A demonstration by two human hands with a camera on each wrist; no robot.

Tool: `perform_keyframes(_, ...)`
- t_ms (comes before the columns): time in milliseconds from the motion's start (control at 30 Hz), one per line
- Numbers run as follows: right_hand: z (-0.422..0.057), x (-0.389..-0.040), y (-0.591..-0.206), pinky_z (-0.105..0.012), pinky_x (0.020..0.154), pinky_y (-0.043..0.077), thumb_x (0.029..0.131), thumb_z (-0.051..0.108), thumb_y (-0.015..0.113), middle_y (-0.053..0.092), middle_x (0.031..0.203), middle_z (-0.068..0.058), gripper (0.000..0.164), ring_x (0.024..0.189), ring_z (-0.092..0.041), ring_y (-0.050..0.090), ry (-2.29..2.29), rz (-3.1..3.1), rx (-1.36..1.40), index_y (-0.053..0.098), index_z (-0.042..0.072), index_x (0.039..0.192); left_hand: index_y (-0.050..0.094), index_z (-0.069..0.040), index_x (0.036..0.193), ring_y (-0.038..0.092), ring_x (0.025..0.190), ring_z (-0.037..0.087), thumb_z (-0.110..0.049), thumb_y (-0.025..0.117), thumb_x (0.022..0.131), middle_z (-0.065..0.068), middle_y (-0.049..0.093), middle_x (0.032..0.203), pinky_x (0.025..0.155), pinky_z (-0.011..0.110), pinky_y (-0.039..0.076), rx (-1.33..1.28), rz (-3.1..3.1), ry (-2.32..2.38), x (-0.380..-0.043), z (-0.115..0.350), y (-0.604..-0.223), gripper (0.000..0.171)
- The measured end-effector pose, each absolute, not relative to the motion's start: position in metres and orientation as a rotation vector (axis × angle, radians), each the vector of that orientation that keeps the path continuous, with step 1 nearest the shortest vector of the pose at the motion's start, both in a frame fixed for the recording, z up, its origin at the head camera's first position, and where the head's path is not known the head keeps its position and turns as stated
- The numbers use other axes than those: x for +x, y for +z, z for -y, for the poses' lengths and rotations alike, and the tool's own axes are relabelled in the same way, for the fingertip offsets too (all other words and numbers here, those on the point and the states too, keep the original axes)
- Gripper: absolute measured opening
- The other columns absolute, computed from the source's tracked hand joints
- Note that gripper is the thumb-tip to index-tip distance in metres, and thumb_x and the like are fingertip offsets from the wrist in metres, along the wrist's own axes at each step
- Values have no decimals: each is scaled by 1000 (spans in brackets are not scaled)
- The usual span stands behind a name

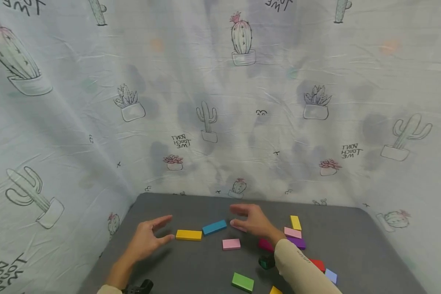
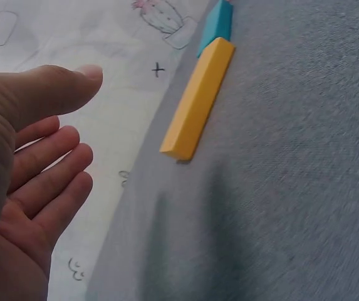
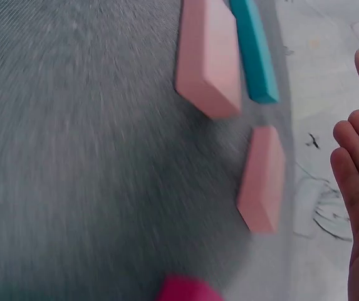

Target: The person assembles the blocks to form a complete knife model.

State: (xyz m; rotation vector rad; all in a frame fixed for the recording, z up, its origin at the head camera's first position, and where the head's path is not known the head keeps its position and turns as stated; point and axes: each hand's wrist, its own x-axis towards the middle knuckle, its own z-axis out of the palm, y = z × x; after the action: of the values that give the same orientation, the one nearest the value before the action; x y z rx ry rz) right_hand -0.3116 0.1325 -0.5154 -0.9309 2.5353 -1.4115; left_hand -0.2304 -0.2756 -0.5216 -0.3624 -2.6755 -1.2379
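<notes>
My left hand (image 1: 144, 241) is held over the left of the grey table, thumb and fingers spread apart with nothing between them. Just right of its thumb lies a yellow block (image 1: 189, 235), which the left wrist view shows end-on below the hand. A blue block (image 1: 214, 227) sits at a slant, its left end close to the yellow one. Above the table to the right, my right hand (image 1: 256, 222) has its fingers extended and holds nothing. A pink block (image 3: 264, 182) lies under it, partly hidden in the head view. Another pink block (image 1: 231, 244) lies nearer me.
Beyond the right forearm are a yellow block (image 1: 295, 222), a pink block (image 1: 292, 232), a purple block (image 1: 298, 243) and a red block (image 1: 317, 264). A magenta block (image 1: 266, 245) is partly covered. A green block (image 1: 243, 282) lies in front. Cactus-print cloth (image 1: 220, 163) surrounds the table.
</notes>
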Motion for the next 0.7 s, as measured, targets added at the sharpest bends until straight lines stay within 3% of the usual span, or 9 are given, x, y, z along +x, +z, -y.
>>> perform_keyframes(267,-106,-324,-531,-56,114,58,100,14,81,71,146,-16,53,137,-35,69,-1352,-2511,-938,66,-2,148,68,-4,148,68,137,38,-20,95,88,14,72,146,113,53,59,-331,2717,-1378,-239,265,-536,68)
perform_keyframes(700,-91,-334,-540,-48,109,63,94,2,83,78,137,-9,46,127,-26,75,-1116,-2612,-970,74,3,139,72,0,141,73,129,37,-6,92,87,18,75,139,106,46,63,-364,2772,-1446,-247,260,-554,58)
